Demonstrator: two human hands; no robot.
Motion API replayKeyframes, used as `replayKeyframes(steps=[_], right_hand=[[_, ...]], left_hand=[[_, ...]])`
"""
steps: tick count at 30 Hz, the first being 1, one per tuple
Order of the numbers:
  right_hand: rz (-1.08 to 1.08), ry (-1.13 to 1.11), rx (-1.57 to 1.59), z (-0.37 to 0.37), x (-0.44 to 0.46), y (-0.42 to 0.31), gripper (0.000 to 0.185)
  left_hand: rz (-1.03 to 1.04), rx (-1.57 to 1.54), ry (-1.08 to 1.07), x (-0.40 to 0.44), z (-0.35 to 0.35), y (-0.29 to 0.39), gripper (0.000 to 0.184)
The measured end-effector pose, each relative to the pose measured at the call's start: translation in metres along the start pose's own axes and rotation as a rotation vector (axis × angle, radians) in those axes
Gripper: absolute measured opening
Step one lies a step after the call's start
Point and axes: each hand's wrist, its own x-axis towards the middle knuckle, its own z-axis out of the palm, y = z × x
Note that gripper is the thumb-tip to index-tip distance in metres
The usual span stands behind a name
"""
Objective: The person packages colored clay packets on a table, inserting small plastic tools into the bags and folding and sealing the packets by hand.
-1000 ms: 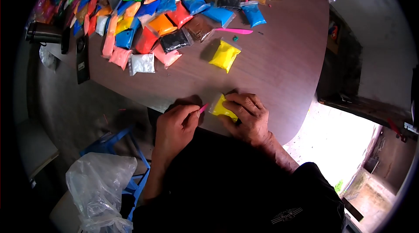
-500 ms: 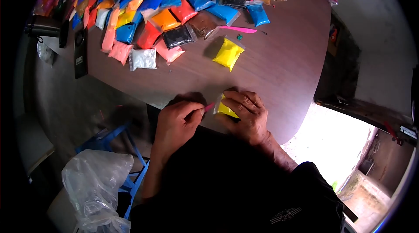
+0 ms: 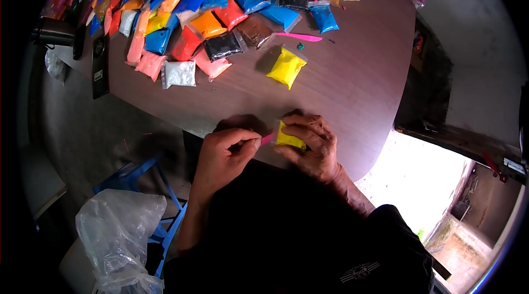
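Observation:
My left hand [image 3: 225, 155] is closed at the table's near edge, its thumb and forefinger pinching a narrow pink plastic piece [image 3: 267, 139]. The pink tip points toward a small clear bag of yellow clay [image 3: 289, 140]. My right hand [image 3: 317, 148] grips that bag from the right, its fingers covering part of it. Whether the pink tip touches the bag I cannot tell. Farther up the table lies another yellow clay bag [image 3: 286, 67], apart from both hands.
A large heap of colourful clay bags [image 3: 212, 24] covers the table's far left. Beside it lie a pink plastic knife [image 3: 300, 36] and a green crumb [image 3: 300, 46]. A blue stool [image 3: 171, 217] and a clear plastic sack [image 3: 118, 233] stand at lower left.
More of the pink piece shows beyond my left fingertips, and slightly more of the yellow bag shows between my right fingers. Both hands keep nearly the same places.

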Motion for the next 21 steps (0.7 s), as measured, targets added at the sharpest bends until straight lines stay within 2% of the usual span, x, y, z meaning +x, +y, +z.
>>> replayKeyframes(steps=[3,6,10,12,13,15,16,17,19,21], right_hand=[[0.007,0.023,0.100,0.000,-0.001,0.003,0.043],[0.028,0.039,0.183,-0.001,-0.002,0.005,0.044],[0.024,0.050,0.109,-0.005,-0.002,0.002,0.044],[0.166,0.168,0.149,-0.003,-0.001,0.002,0.039],[0.160,0.169,0.143,-0.004,0.002,0.003,0.039],[0.263,0.330,0.083,-0.006,0.014,0.006,0.036],[0.242,0.364,-0.044,-0.009,0.019,0.013,0.035],[0.236,0.368,-0.049,-0.013,0.022,0.019,0.035],[0.196,0.296,-0.314,-0.017,0.027,0.027,0.039],[0.168,0.281,-0.367,-0.021,0.026,0.020,0.040]], left_hand=[[-0.085,-0.044,-0.024,-0.001,-0.004,0.003,0.007],[-0.071,-0.032,-0.011,0.001,-0.005,0.003,0.007],[-0.046,-0.009,0.038,0.004,-0.003,-0.001,0.007],[-0.034,0.019,0.064,0.003,-0.002,-0.005,0.009],[-0.028,0.015,0.066,0.002,0.000,-0.006,0.009],[-0.025,0.039,0.094,0.003,0.004,-0.006,0.010],[-0.017,0.036,0.093,0.003,0.006,-0.006,0.010],[-0.014,0.049,0.116,0.003,0.007,-0.005,0.009],[-0.003,0.060,0.139,0.003,0.008,-0.007,0.009],[0.003,0.075,0.138,0.001,0.007,-0.011,0.009]])
